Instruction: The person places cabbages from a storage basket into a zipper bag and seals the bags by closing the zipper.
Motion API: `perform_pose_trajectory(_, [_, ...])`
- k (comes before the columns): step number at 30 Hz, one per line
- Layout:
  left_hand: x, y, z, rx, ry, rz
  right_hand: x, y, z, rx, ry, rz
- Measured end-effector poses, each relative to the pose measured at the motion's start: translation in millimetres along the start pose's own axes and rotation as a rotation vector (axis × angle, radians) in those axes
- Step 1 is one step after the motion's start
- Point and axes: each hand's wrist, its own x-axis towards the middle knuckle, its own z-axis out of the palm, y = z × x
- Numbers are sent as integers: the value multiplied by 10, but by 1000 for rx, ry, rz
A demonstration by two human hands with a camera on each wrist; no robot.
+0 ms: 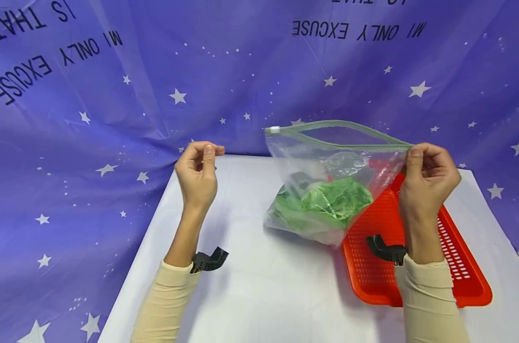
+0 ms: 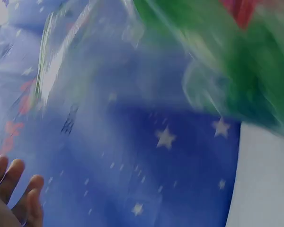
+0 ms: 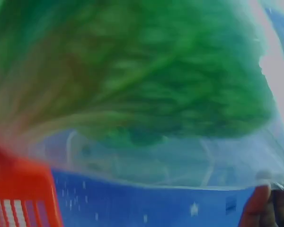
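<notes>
My right hand point(image 1: 428, 178) pinches the top right corner of a clear slider zip bag point(image 1: 294, 157), and the bag hangs from that corner. Its mouth gapes below a green zip strip, with the white slider point(image 1: 274, 129) at the far left end. Green leafy lettuce point(image 1: 336, 200) lies in the bottom of the bag, close above the table. To the left of the bag, apart from it, my left hand point(image 1: 197, 174) is raised with bent fingers, holding nothing that I can see. In the right wrist view, the lettuce point(image 3: 180, 80) fills most of the picture through blurred plastic.
A red perforated plastic basket point(image 1: 371, 295) stands on the right of the white table point(image 1: 259, 295), partly behind the bag and right arm. Purple cloth point(image 1: 225, 62) with stars and lettering hangs behind. Each wrist carries a black camera mount point(image 1: 210, 259).
</notes>
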Motion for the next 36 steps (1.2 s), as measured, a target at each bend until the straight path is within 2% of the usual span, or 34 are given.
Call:
perform_pose_trajectory(3, [-6,-8,191,0,-173,-53,-31,81,55,32,-105,26])
perform_pose_trajectory(5, [9,15,329,9,-267,-91,-56,111,86,40,-140,31])
perform_pose_trajectory(8, [32,135,457,15,-309,-145,-86,129,96,44,-143,32])
perform_pose_trajectory(11, [27,271,486,-34,-284,-170,-105,119,89,51,-146,48])
perform_pose_trajectory(14, [1,259,480,-68,-245,-176,-108,122,63,53,-133,55])
perform_pose_trajectory(17, [-24,232,453,-89,-237,-181,-92,128,20,51,-112,58])
perform_pose_trajectory(21, [-37,243,408,-72,-239,-113,-66,135,-40,53,-102,43])
perform_pose_trajectory(24, [-41,190,394,-55,-226,-48,-60,137,-69,58,-98,37])
perform_pose_trajectory(26, [-47,131,397,-69,-204,-38,-62,138,-82,65,-88,49])
perform_pose_trajectory(28, [-62,65,408,-122,-180,-55,-66,140,-93,63,-78,68])
perform_pose_trajectory(30, [-83,59,427,-174,-151,-72,-66,142,-98,72,-80,90])
perform_pose_trajectory(32, [-113,69,458,-216,-120,-77,-63,139,-90,66,-100,100])
perform_pose_trajectory(36, [-172,92,539,-231,-53,-32,-63,106,-36,-5,-174,92])
